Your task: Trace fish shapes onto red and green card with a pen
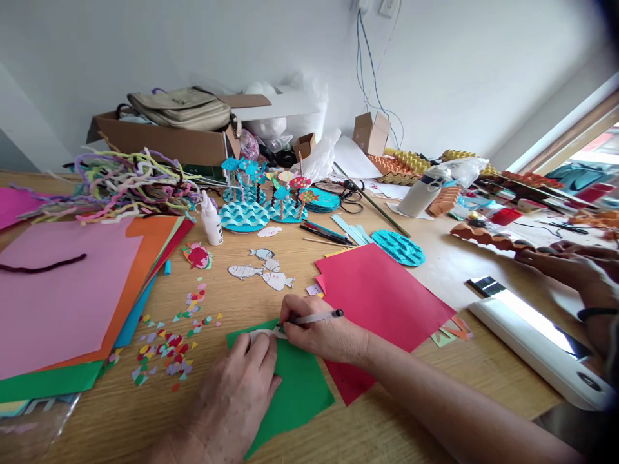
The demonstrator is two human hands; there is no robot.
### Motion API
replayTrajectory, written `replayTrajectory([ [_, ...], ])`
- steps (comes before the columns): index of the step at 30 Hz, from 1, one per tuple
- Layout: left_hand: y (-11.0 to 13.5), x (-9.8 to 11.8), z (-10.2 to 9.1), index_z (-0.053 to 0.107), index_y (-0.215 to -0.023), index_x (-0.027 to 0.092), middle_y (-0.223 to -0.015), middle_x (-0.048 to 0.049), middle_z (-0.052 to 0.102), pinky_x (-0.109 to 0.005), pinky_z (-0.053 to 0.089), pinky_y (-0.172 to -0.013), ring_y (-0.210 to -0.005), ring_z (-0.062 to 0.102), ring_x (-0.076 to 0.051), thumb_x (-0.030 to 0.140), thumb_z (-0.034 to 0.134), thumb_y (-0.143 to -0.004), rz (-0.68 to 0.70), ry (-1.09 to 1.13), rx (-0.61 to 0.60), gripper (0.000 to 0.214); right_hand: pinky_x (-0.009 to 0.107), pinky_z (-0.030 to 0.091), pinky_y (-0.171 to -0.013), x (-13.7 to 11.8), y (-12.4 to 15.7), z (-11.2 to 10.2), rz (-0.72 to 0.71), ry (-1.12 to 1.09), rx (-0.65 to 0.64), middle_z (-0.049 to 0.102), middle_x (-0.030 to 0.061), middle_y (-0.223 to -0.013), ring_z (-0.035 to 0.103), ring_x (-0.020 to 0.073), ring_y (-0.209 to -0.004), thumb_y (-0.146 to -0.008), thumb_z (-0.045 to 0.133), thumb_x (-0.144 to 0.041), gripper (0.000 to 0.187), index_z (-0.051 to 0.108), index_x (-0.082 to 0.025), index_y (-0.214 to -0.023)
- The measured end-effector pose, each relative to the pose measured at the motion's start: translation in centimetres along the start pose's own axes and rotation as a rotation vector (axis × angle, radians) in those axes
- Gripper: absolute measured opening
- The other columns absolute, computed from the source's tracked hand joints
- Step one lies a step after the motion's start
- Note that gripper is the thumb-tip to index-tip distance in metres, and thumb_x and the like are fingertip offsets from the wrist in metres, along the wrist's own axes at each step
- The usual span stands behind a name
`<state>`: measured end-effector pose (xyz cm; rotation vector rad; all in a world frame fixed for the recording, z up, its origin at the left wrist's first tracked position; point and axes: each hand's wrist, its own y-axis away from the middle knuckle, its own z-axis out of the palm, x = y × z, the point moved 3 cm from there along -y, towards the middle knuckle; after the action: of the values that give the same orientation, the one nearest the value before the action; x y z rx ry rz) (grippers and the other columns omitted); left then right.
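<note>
On the green sheet [302, 386], the unclenched left hand [249, 370] pins a white cutout [262, 332]; the right hand [319, 332] pinches a pen [316, 317]. Light pressure could let the cutout slide.

Your left hand [251, 370] covers most of the white cutout [265, 332]; could be a fish, you can't be sure from this view. Pen [316, 317] tip lost at your right hand's [324, 328] fingers. Part of the green sheet [300, 386] hidden under your hands. Your right forearm [435, 393] exits at the bottom edge. Left edge crops the light pink sheet [53, 290] and clear plastic sleeve [41, 428]. Co-worker's arm [597, 283] cut off at far right. Glue bottle [211, 222] label: print too small for you to read. Tan bag [184, 108] hides much of the cardboard box's [169, 143] contents.
</note>
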<state>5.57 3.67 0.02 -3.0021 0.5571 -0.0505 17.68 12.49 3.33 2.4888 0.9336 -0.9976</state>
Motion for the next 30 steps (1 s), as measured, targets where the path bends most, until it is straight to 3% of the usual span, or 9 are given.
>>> replayTrajectory([
  [13,-0.26,0.12,-0.41,0.060,-0.121,0.011,-0.106,-0.0082,0.064,-0.038,0.057,-0.071,-0.091,0.059,-0.027,0.009,0.059,-0.080,0.003,-0.016,-0.066,0.041,0.019,0.035,-0.055,0.56,-0.02,-0.01,0.029,0.021,0.076,0.050,-0.0046,-0.062,0.046,0.0104,-0.059,-0.065,0.051,-0.003,0.017,0.050,-0.019,-0.070],
  [30,-0.20,0.04,0.06,0.060,-0.118,0.013,-0.104,-0.0083,0.063,-0.040,0.057,-0.072,-0.092,0.058,-0.027,0.009,0.059,-0.080,0.017,0.010,-0.061,0.038,0.019,0.032,-0.052,0.49,-0.03,-0.11,0.056,-0.023,0.117,0.046,-0.0070,-0.056,0.042,0.0095,-0.053,-0.065,0.049,-0.002,0.019,0.046,-0.020,-0.067],
])
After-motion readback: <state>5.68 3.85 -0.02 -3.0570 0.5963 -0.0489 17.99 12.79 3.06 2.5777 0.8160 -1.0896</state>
